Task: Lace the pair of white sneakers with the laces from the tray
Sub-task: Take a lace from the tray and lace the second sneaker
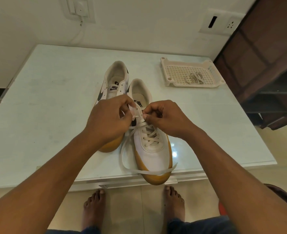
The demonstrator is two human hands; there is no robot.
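Two white sneakers with tan soles and dark swooshes stand side by side on the pale, glossy desk, heels away from the person. The near sneaker is laced in crisscross rows over most of its eyelets. The far sneaker shows bare eyelets and sits partly hidden behind the left forearm.

The lace leaves the upper eyelets, loops down on the left of the near sneaker and crosses flat over its toe cap. A second lace lies bunched in the perforated white tray.

The left grip is narrow, its fingers curled round a stretch of the lace beside the tongue. The right grip is also narrow, thumb and forefinger pinching the lace tip at an upper eyelet. Both forearms reach in from below, and the hands nearly meet over the shoe's throat.

The near sneaker's toe juts past the desk's front edge, above bare feet on the tiled floor. The tray sits near the desk's far right corner, well apart from the shoes. The desk top stretches wide to the left of the far sneaker.
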